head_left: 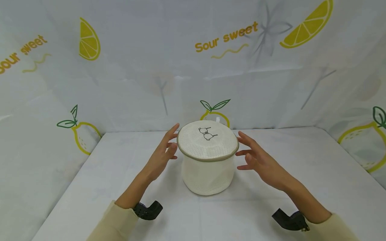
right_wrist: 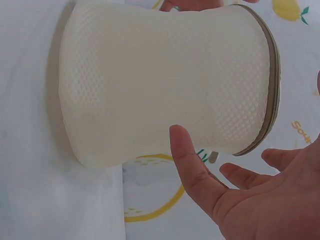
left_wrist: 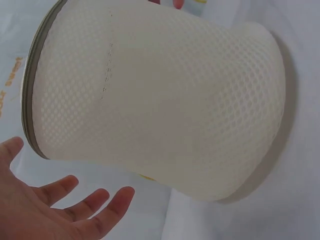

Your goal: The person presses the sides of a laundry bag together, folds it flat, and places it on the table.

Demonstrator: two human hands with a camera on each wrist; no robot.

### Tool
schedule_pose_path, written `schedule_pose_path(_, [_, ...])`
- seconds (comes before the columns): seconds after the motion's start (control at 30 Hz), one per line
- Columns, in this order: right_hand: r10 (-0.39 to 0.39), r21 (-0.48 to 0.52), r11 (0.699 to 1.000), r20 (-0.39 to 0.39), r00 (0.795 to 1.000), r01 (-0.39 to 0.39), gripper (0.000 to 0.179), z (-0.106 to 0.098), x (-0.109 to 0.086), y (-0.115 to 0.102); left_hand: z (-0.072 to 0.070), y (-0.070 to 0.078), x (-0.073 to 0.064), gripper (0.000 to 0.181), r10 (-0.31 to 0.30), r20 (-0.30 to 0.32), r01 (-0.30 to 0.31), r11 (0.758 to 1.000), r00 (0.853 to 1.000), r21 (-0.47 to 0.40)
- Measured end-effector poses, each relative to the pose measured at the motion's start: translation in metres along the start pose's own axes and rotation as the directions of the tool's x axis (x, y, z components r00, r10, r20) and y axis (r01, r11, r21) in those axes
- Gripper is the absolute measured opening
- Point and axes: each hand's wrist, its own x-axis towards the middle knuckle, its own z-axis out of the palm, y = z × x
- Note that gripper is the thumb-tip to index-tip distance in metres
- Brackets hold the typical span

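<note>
The left hand [head_left: 161, 159], fingers spread, is just beside the mesh laundry bag [head_left: 208, 175], which stands upright on the tabletop [head_left: 114, 167], apparently already shaped and closed; the right hand [head_left: 266, 165], fingers also spread, grips nothing either.

Beyond the left hand [head_left: 159, 159] hung a pale sheet [head_left: 132, 83], its orange lettering [head_left: 233, 35] and lemon slice [head_left: 309, 29] higher, past the right hand [head_left: 263, 164]. Beneath both, soft light faintly shadowed a white tabletop [head_left: 98, 175].
</note>
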Motion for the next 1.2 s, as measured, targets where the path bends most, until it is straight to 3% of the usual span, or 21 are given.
schedule_pose_path(0.4, [0.038,0.06,0.998,-0.044,0.998,-0.036,0.057,0.01,0.006,0.001,0.006,-0.003,0.011,0.091,-0.032,0.013,0.033,0.988,0.999,-0.153])
schedule_pose_path(0.57, [0.02,0.09,0.996,-0.053,0.998,-0.015,0.059,0.014,0.008,0.002,0.01,-0.003,0.012,0.088,-0.023,0.039,0.03,0.978,0.999,-0.206])
schedule_pose_path(0.73, [-0.001,0.111,0.994,-0.049,0.999,0.006,0.061,0.019,0.011,0.002,0.017,-0.003,0.012,0.078,0.005,0.049,0.006,0.976,0.999,-0.217])
schedule_pose_path(0.93, [0.018,0.116,0.993,-0.056,0.998,-0.012,0.062,0.024,0.013,0.002,0.022,-0.004,0.009,0.084,-0.01,0.055,0.025,0.963,0.998,-0.269])
schedule_pose_path(1.2, [0.008,0.107,0.994,-0.064,0.998,-0.001,0.056,0.027,0.015,0.003,0.028,-0.009,0.006,0.077,0.022,0.038,-0.011,0.962,0.999,-0.272])
